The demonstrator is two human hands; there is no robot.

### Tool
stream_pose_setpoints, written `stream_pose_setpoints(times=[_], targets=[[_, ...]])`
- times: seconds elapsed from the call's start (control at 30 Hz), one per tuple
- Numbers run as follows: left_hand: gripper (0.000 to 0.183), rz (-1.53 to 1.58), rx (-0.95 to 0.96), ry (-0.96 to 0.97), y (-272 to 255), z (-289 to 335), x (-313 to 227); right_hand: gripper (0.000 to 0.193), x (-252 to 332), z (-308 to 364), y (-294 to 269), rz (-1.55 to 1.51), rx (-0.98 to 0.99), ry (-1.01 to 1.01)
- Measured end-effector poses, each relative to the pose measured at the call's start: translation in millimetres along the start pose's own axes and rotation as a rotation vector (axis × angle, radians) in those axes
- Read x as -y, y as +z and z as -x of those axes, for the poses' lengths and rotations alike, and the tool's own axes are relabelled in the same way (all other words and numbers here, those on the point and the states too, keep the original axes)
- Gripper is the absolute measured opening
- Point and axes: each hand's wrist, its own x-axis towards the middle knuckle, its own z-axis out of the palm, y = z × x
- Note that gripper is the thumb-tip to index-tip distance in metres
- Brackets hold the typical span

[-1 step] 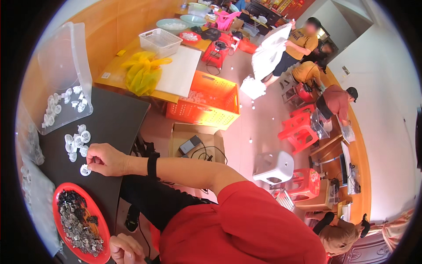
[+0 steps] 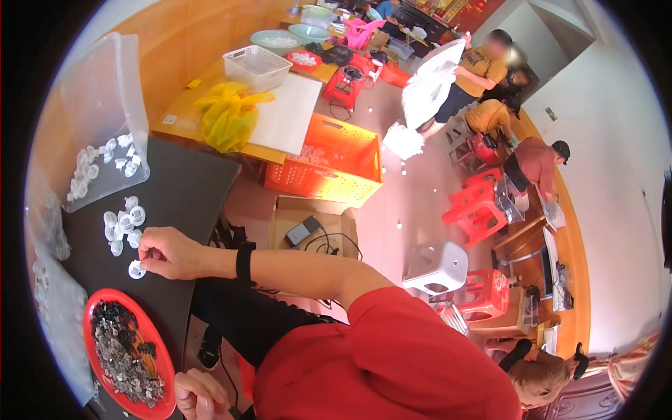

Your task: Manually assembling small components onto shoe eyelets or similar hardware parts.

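With bent fingers pinched together, my right hand (image 2: 171,253) holds the edge of a white round plastic piece (image 2: 137,270) at the dark table top (image 2: 185,175). Just beyond it lies a small cluster of similar white round pieces (image 2: 124,222). At the lower edge, my left hand (image 2: 201,397) is closed with curled fingers, beside the rim of a red plate (image 2: 168,350). Anything inside that hand is hidden. Small dark and grey parts (image 2: 126,357) are heaped on the plate.
A clear plastic bin (image 2: 105,84) holds more white pieces, with clear bags (image 2: 59,308) below it. An orange crate (image 2: 329,183), cardboard box (image 2: 336,224) and yellow bag (image 2: 227,119) lie beyond the table. Stools (image 2: 437,266) and several people occupy the room.
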Motion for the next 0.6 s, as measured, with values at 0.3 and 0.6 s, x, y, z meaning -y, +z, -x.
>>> stream_pose_setpoints(times=[0.3,0.6], targets=[[0.034,0.045,-0.173,0.071,-5,-4,-7,0.014,6,1,-7,0.077,0.061,0.025],[0.037,0.079,-0.3,0.09,-23,-16,1,0.012,53,3,-33,-0.317,0.171,0.529]])
